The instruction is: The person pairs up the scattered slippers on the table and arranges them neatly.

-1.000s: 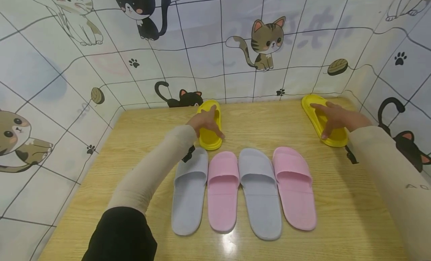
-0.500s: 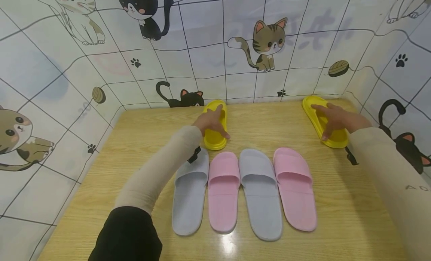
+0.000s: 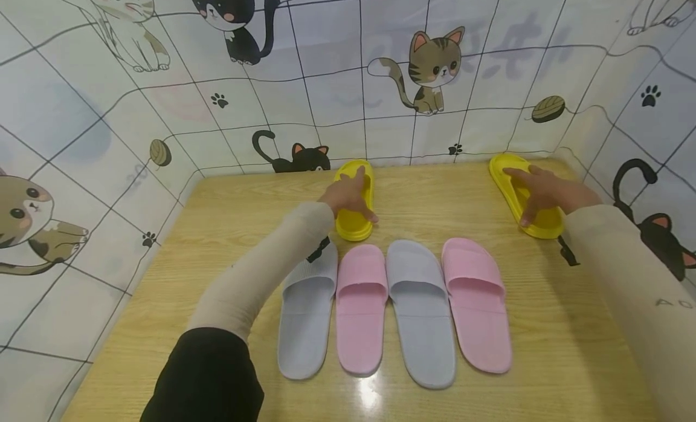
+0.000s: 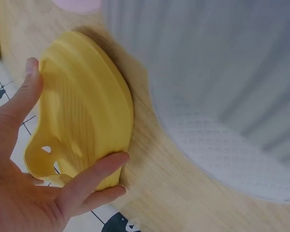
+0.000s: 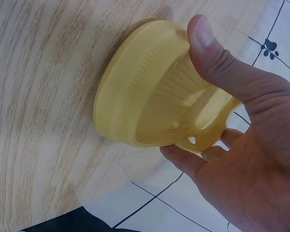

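Observation:
My left hand [image 3: 348,195] reaches over a yellow slipper [image 3: 354,230] near the back wall. In the left wrist view my thumb lies on one edge of this slipper [image 4: 72,96] and fingertips [image 4: 117,162] on the other, gripping it across. Farther right, my right hand [image 3: 546,192] holds the second yellow slipper [image 3: 545,224], which lies slanted. The right wrist view has the thumb on one side of that slipper [image 5: 125,96], fingers on the opposite side. Below stand a grey slipper [image 3: 304,337], a pink one [image 3: 361,331], another grey one [image 3: 421,337] and another pink one [image 3: 484,328], side by side.
The wood-grain surface [image 3: 234,204] meets a back wall [image 3: 326,101] and side walls covered in white cat-pattern sheeting. The left yellow slipper sits just behind the grey and pink toes, its far end at the back wall.
My left hand has slid the left yellow slipper to the right, from behind the first grey slipper toward the first pink one. The right hand and its slipper have barely moved.

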A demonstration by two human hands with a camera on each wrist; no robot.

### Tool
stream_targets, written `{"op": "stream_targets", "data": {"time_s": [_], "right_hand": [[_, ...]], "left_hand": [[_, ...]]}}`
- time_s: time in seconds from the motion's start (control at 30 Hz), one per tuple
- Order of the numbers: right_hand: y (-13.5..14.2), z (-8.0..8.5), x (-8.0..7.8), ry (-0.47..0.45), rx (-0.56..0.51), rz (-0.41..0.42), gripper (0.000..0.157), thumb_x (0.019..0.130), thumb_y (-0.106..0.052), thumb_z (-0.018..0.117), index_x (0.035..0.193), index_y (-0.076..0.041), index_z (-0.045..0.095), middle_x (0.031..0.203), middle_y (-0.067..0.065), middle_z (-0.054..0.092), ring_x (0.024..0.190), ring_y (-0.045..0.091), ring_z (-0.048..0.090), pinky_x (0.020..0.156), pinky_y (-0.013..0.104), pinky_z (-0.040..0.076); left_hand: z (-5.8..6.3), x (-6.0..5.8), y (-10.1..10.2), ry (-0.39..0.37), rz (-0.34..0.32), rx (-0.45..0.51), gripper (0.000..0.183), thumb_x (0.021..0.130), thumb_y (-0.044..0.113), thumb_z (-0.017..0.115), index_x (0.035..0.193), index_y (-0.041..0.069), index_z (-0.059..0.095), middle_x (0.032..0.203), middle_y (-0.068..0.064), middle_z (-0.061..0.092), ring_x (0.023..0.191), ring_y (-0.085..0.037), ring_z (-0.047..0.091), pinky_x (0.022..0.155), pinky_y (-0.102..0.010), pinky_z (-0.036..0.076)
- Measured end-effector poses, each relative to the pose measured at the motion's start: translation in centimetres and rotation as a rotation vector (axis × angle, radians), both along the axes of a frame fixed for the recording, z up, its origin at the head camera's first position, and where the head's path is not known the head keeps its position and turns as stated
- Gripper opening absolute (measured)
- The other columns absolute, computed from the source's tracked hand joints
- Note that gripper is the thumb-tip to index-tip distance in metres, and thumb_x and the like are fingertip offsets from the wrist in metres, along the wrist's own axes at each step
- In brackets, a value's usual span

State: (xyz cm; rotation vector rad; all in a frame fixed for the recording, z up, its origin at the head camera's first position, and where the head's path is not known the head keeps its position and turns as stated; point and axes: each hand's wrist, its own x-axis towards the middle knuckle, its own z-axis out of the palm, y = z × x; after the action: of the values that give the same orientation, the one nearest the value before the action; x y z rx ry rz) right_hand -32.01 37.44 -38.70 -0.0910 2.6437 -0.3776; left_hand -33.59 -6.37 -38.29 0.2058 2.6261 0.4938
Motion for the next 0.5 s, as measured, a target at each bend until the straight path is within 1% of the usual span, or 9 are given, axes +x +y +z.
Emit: {"op": "stream_targets", "data": {"time_s": [0.1, 0.2, 0.33, 0.5], "right_hand": [[0.3, -0.1, -0.1, 0.0, -0.002, -0.009, 0.138, 0.064, -0.031, 0.098, 0.166, -0.018, 0.007, 0.163, 0.04, -0.012, 0.145, 0.07, -0.004, 0.101, 0.091, 0.012], [0.3, 0.0, 0.0, 0.005, 0.002, -0.008, 0.138, 0.064, -0.032, 0.098, 0.166, -0.019, 0.007, 0.164, 0.039, -0.013, 0.145, 0.069, -0.004, 0.101, 0.091, 0.012], [0.2, 0.1, 0.1, 0.011, -0.007, 0.005, 0.137, 0.064, -0.03, 0.098, 0.166, -0.018, 0.007, 0.164, 0.039, -0.013, 0.145, 0.069, -0.004, 0.102, 0.091, 0.011], [-0.1, 0.1, 0.3, 0.003, -0.023, -0.009, 0.133, 0.068, -0.025, 0.096, 0.166, -0.019, 0.007, 0.164, 0.039, -0.014, 0.145, 0.069, -0.005, 0.102, 0.091, 0.011]], "left_hand": [[-0.1, 0.1, 0.3, 0.019, 0.005, -0.01, 0.134, 0.074, 0.051, 0.09, 0.167, 0.022, -0.003, 0.171, -0.025, 0.012, 0.15, -0.045, 0.035, 0.123, -0.058, 0.035], [0.1, 0.2, 0.6, 0.01, 0.012, -0.021, 0.133, 0.075, 0.051, 0.09, 0.166, 0.021, -0.002, 0.171, -0.025, 0.015, 0.148, -0.044, 0.037, 0.122, -0.057, 0.037], [0.3, 0.1, 1.0, -0.008, -0.002, -0.027, 0.133, 0.075, 0.051, 0.089, 0.166, 0.022, -0.004, 0.171, -0.024, 0.013, 0.149, -0.043, 0.036, 0.122, -0.057, 0.036], [0.2, 0.1, 1.6, -0.009, -0.04, -0.033, 0.135, 0.075, 0.052, 0.089, 0.166, 0.022, -0.005, 0.172, -0.024, 0.01, 0.153, -0.043, 0.032, 0.124, -0.056, 0.033]]}}
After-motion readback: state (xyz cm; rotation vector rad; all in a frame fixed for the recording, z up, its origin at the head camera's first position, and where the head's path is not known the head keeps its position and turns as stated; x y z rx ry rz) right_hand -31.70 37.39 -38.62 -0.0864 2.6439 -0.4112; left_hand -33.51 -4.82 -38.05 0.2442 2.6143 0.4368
